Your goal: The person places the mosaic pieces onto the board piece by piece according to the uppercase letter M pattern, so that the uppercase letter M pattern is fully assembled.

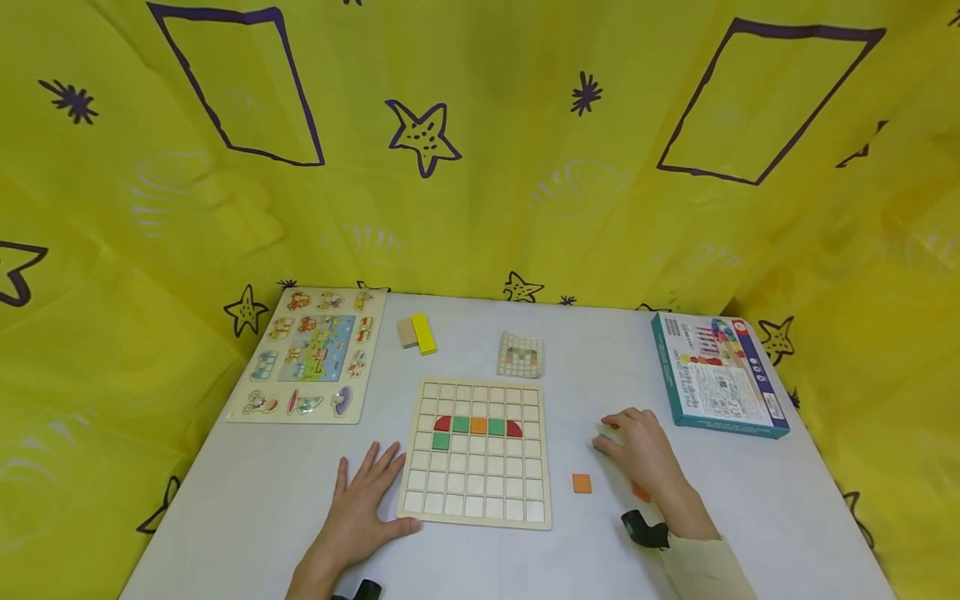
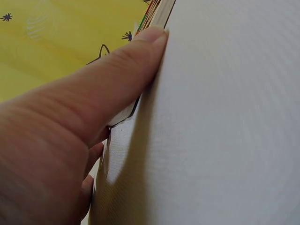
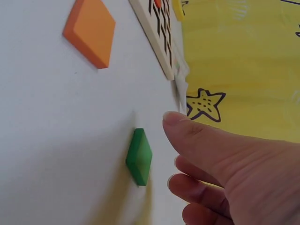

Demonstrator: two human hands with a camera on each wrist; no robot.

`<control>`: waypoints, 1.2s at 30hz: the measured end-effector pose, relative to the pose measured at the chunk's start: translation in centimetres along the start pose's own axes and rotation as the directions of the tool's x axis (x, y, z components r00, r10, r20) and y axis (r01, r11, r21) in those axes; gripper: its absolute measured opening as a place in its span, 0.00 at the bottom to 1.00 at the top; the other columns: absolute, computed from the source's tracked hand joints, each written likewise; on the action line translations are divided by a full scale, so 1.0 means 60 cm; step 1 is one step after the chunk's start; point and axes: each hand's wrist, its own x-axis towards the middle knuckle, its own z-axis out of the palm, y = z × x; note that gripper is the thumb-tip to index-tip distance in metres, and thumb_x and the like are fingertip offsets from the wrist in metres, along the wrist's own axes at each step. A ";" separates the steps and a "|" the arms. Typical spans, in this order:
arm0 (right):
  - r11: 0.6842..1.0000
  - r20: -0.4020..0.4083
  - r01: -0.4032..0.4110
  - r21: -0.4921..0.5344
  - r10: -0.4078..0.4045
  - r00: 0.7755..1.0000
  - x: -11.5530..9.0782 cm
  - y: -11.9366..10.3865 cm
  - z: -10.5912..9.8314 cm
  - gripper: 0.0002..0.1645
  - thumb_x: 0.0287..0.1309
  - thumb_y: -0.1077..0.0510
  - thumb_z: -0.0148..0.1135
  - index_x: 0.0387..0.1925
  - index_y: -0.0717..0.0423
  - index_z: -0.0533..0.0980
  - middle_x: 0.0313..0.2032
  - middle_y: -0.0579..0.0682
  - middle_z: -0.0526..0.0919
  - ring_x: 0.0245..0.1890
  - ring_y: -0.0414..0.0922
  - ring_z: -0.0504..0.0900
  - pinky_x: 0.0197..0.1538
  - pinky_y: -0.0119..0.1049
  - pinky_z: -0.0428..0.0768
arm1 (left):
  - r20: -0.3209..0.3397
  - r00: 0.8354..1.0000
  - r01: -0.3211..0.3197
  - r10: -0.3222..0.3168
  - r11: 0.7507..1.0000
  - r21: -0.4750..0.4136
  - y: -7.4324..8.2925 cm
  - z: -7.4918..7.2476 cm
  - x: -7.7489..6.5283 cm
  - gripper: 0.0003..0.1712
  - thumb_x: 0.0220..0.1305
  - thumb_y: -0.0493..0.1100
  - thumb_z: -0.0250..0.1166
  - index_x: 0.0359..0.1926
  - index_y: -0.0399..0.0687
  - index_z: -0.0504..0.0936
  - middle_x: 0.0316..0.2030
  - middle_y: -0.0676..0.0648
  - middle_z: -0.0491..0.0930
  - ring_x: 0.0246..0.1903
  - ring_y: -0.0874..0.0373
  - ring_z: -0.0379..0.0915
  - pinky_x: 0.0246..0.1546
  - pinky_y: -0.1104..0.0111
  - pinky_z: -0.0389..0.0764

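Note:
A wooden grid board [image 1: 483, 484] lies mid-table, with green, orange and rounded red tiles in its upper rows. Spread beside its left edge, my left hand [image 1: 356, 517] touches the board's lower left corner with the thumb. To the right of the board, my right hand [image 1: 643, 450] hovers over a loose green tile [image 3: 139, 157], thumb and fingers apart. In the right wrist view that tile lies on the table, separate from the fingertips. One orange tile [image 1: 582, 483] lies between board and right hand; another orange tile [image 1: 641, 492] is partly covered by that hand.
Behind the board lies a small pattern card [image 1: 521, 356]. A yellow block [image 1: 423, 334] and a beige block [image 1: 407, 333] are farther left, near a picture puzzle board [image 1: 367, 333]. At the right stands a flat teal-edged box [image 1: 720, 375]. Yellow cloth surrounds the table.

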 end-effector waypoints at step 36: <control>1.000 0.038 -0.013 -0.015 0.014 0.999 0.008 -0.024 0.026 0.15 0.53 0.59 0.74 0.42 0.63 0.83 0.38 0.54 0.82 0.39 0.51 0.73 0.43 0.45 0.74 | 0.034 0.999 0.041 -0.041 0.999 0.004 0.002 -0.002 0.001 0.58 0.42 0.73 0.71 0.69 0.46 0.69 0.71 0.48 0.60 0.73 0.45 0.42 0.67 0.40 0.30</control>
